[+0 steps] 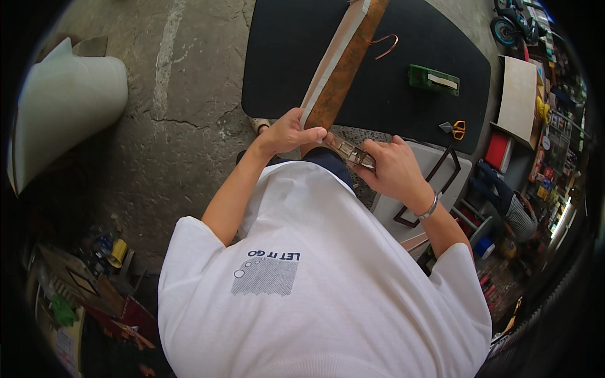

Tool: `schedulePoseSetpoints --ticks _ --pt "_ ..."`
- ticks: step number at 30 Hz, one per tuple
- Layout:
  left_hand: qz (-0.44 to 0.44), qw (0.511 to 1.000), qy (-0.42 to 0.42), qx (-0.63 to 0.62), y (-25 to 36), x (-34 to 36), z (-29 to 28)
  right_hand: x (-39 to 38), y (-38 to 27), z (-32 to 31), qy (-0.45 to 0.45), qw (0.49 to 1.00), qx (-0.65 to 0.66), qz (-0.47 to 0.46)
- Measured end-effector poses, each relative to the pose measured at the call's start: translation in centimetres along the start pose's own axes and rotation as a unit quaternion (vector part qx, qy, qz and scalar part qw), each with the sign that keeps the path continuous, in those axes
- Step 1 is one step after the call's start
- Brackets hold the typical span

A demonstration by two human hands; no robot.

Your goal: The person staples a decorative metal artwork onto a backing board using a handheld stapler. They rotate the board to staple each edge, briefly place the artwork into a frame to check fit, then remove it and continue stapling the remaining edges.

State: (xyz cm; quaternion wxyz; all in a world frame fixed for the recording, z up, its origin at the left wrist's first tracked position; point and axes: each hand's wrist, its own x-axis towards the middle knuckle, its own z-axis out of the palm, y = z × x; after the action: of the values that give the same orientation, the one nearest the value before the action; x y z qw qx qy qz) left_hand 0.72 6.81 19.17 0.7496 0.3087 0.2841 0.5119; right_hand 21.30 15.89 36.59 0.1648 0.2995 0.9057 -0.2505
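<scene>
My left hand (291,133) grips the near end of a long, flat strip (343,79) with a mottled brown face and a pale band along its left edge. The thumb presses on its end. My right hand (392,165) is closed around a shiny metal hand tool (345,150) that looks like a stapler. The tool's front end meets the strip's near end beside my left thumb; the exact contact is too small to make out. A copper-coloured hook (386,47) shows at the strip's right side; whether it is joined to it I cannot tell.
A black table (283,57) spreads ahead, bearing a green box-like holder (433,80) and orange-handled scissors (455,130). A dark frame (435,183) lies on a grey surface at right. A large white roll (72,104) stands left. Another person (513,208) and cluttered shelves are far right.
</scene>
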Motion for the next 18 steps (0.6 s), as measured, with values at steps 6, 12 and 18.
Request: schedulePoseSetpoints --ticks 6,12,18 --pt "-0.001 1.000 0.000 -0.001 0.0 0.0 0.0 0.2 -0.6 0.6 0.024 1.000 -0.016 0.012" --pt "-0.041 0.998 0.036 0.015 1.2 -0.3 0.3 0.7 1.0 2.6 0.087 0.995 0.040 -0.006" --pt "-0.075 0.991 0.044 0.099 1.3 -0.6 -1.2 -0.6 5.6 4.8 0.138 0.936 0.264 0.188"
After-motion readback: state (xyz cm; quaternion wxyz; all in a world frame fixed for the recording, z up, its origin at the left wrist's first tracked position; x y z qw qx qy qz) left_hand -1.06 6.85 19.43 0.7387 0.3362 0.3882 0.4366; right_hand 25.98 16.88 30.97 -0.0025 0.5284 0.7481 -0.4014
